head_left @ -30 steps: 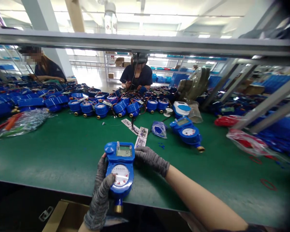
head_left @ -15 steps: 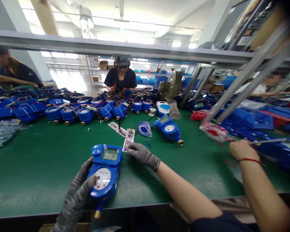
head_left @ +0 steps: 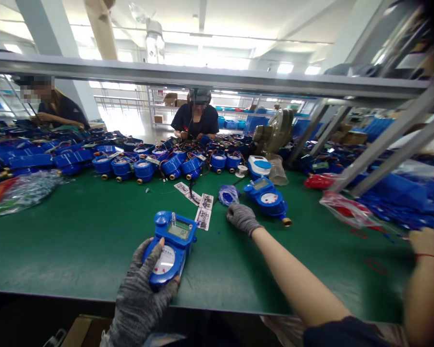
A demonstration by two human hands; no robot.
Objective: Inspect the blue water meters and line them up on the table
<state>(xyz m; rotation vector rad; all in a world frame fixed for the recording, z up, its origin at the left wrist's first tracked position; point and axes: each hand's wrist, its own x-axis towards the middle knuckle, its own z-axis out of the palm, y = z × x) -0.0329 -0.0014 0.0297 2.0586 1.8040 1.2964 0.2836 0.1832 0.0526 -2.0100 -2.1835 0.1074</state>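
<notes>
Nearest, the left hand (head_left: 139, 299) is wrapped around the blue meter (head_left: 174, 245) at the front part of the green table (head_left: 104, 236); this grip should be firm, with the display left uncovered. Farther, the right hand (head_left: 243, 218) has its fingers bent together beside the plastic bag (head_left: 227, 194), whether pinching something I cannot tell, and a light touch would suit there.

At the far middle is a person in a dark top (head_left: 210, 119); at far left is another dark-topped person (head_left: 72, 113). A clear plastic bag with orange and green pieces (head_left: 29, 193) lies left. Right lie 2 thin red rings (head_left: 377, 266), near a clear bag holding red parts (head_left: 350, 208).
</notes>
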